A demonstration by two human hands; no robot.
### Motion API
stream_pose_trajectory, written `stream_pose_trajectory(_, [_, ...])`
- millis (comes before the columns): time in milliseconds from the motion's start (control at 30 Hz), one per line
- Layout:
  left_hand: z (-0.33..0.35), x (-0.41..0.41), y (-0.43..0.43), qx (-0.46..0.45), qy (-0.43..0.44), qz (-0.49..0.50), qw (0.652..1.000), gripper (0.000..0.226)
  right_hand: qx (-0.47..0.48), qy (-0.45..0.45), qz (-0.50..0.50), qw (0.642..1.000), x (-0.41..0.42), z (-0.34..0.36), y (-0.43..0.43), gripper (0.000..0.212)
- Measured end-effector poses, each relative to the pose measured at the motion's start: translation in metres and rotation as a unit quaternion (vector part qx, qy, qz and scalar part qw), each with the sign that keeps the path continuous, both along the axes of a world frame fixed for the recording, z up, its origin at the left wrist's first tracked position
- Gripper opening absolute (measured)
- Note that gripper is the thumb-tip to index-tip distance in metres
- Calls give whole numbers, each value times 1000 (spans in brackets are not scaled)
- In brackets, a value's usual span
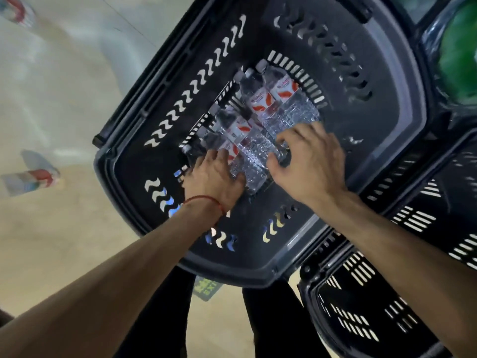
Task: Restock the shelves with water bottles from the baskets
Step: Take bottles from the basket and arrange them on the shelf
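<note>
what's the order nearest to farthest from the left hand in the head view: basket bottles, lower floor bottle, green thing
From the left hand:
1. basket bottles, under it
2. lower floor bottle, left
3. green thing, upper right

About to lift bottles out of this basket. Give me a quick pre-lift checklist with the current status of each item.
1. Left hand holds a bottle: ok, fingers curl over one at the near-left of the water bottles.
2. Right hand holds a bottle: ok, fingers curl round the clear bottle ends.
3. Stock left in the basket: ok, several bottles lie on their sides on its floor.
4. Caps on: ok for the far bottles' white caps; the rest, cannot tell.
5. Path upward: ok, nothing crosses above the hands.
6. Room on the shelf: cannot tell, no shelf clearly in view.
</note>
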State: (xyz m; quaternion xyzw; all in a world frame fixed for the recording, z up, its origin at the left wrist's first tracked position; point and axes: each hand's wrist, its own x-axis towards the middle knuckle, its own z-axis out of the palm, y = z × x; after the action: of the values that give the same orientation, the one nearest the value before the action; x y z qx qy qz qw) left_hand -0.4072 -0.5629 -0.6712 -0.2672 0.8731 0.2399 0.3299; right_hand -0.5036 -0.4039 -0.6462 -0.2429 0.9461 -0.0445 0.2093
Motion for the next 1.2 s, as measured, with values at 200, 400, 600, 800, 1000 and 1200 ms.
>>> stream_pose_trajectory(200, [-80, -36, 17, 180, -105, 510, 835, 66, -6, -5, -2, 1000, -18, -30, -4, 43])
stream_pose_trajectory(400, [-166, -26, 41, 219, -104, 605, 759, 110, -9, -20, 0, 1000, -19, -52, -12, 44])
stream_pose_trajectory(600, [-237, 19, 42, 275, -95, 521, 803, 119, -20, -45, -16, 999, -7, -65, -12, 37])
stream_pose_trajectory(800, [-152, 1, 23, 210, -60, 517, 828, 62, 5, -77, -30, 997, 2, -58, -13, 38])
stream_pose_trajectory(1000, [-85, 27, 1, 231, -19, 479, 847, 54, -5, -110, -40, 993, 7, -45, -25, 37])
stream_pose_trajectory(1200, [-32, 48, -27, 279, -42, 466, 839, 41, 12, -147, -50, 988, 9, -55, -38, 50])
